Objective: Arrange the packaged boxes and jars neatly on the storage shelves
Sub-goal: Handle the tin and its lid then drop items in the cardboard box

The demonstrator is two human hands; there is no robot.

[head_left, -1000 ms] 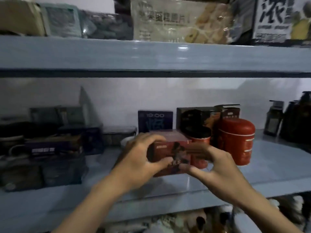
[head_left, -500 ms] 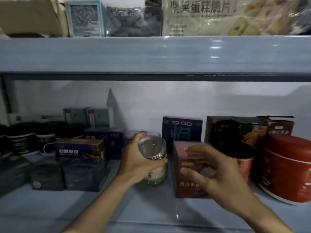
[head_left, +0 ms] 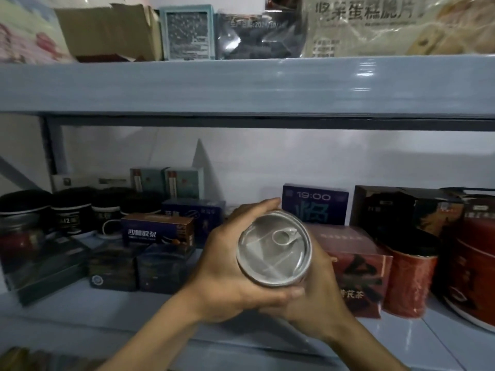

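Spanning the full width of the view, the upper shelf (head_left: 241,84) carries a large printed snack bag (head_left: 375,25) at the right, a dark foil pack (head_left: 257,36) and a teal box (head_left: 187,33) in the middle, and a torn cardboard box (head_left: 107,30) at the left. The lower shelf (head_left: 120,317) holds the remaining stock. At its far right stands a round red tin (head_left: 476,269), with a red canister (head_left: 409,282) just beside it. A red box (head_left: 356,266) stands left of the canister, in front of a blue box marked 19:00 (head_left: 316,207). At the left are stacked dark boxes (head_left: 166,266) and a row of black-lidded jars (head_left: 72,210).

Both hands are together, clamped on one item. The left hand (head_left: 227,269) wraps round the left side of the jar (head_left: 274,254), fingers curled over its far edge and thumb across its near edge. The right hand (head_left: 316,298) grips the jar from the right and from below, touching the left hand. The jar is held off the lower shelf, in front of the red box and the blue box, tilted so that its silver lid with a ring pull (head_left: 284,235) faces the camera.
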